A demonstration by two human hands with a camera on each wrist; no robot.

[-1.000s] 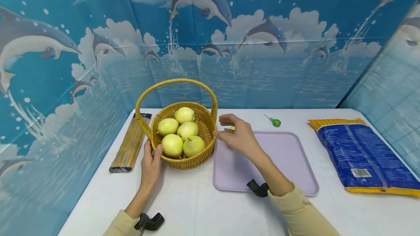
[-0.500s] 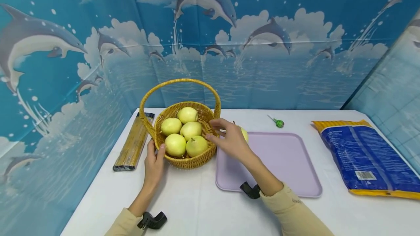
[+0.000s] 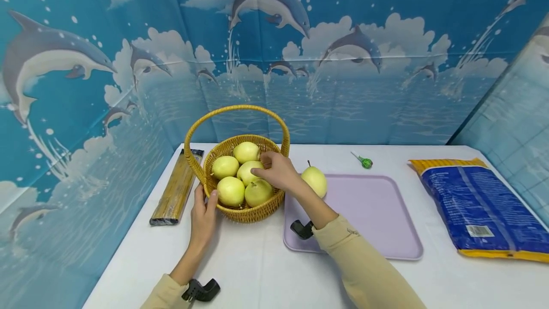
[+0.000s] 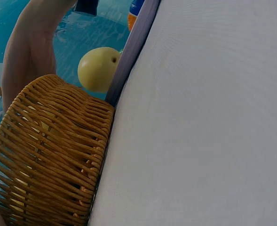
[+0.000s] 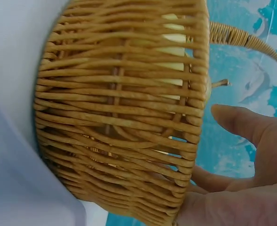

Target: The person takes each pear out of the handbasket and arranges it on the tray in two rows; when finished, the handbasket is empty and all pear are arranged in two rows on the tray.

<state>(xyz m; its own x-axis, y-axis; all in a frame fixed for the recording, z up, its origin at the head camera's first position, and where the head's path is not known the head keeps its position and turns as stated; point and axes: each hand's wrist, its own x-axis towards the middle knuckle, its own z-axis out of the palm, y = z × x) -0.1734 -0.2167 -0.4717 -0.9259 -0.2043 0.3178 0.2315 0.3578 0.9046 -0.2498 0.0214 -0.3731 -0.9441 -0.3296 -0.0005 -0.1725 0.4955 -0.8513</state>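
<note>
A woven basket (image 3: 245,214) stands on the white table (image 3: 266,261), its tall handle (image 3: 237,108) arching over the top. Inside it lie five pears (image 3: 231,190), pale yellow-green and crowded against one another.

The left hand (image 3: 202,218) touches the near left side of the basket, thumb up by the rim and fingers along the outer wall; the pictures do not show whether it grips or only rests there. The right hand (image 3: 278,170) reaches over the right side of the rim, thumb and fingers apart with nothing between them. Its thumb tip overlaps the middle pear in the head view, though contact cannot be told. The two hands are apart, one on either side of the pears.

Just right of the basket lies a light purple tray (image 3: 364,213). A single pear (image 3: 315,182) stands at the tray's far left corner, stem up. Behind the tray is a small green bud on a stem (image 3: 366,162). A blue bag with yellow ends (image 3: 489,209) lies farther right, and a long brown packet (image 3: 176,190) lies left of the basket. A dolphin-print curtain (image 3: 343,89) hangs behind the table.
</note>
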